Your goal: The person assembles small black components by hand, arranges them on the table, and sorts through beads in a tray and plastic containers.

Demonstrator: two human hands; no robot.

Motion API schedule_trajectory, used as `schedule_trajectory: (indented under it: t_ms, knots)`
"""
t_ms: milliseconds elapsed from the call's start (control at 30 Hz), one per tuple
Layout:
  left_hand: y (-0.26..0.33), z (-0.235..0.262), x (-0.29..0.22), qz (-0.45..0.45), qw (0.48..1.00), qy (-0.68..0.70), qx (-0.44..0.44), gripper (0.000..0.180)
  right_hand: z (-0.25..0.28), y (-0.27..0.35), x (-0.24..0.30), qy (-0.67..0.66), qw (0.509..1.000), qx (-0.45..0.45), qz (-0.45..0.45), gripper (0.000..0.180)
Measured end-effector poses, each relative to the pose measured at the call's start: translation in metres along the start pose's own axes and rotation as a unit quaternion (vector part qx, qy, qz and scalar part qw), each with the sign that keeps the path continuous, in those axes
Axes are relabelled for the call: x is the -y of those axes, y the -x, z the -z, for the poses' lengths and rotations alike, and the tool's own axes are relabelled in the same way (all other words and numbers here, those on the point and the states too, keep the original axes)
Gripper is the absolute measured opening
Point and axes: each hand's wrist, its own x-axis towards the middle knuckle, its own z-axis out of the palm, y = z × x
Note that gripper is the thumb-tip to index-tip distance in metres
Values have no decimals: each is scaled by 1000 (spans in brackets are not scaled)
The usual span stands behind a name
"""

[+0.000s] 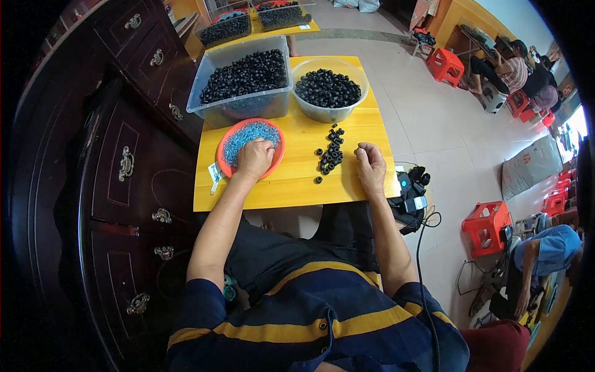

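My left hand (pixel 255 159) rests over an orange-red bowl (pixel 281 153) filled with small blue, thin-looking pieces (pixel 251 132). Its fingers are curled together, and whatever is between them is too small to make out. At the table's right edge, my right hand (pixel 372 168) is half closed with thumb and forefinger near each other; what it holds, if anything, stays hidden. Between the hands, nearer the right one, lies a loose scatter of small black ring-shaped parts (pixel 333 153) on the yellow table (pixel 291 189).
Behind the bowl stand a clear rectangular bin (pixel 211 115) and a round clear tub (pixel 328 116), both full of black parts. A dark wooden cabinet (pixel 118 161) borders the left. Red stools (pixel 486 228) and seated people (pixel 511 71) are at right. A cable (pixel 419 260) hangs beside my right arm.
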Motion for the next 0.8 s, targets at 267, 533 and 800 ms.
schedule_trajectory:
  t_ms: [267, 533, 800]
  knots:
    - [2, 3, 0, 22, 998, 58, 21, 14, -5, 29, 15, -5, 999, 35, -28, 21]
    - [3, 21, -3, 54, 992, 72, 84, 16, -3, 29, 22, 26, 998, 48, -11, 20]
    - [7, 18, 4, -6, 998, 23, 65, 13, -3, 29, 19, 38, 998, 54, -10, 20]
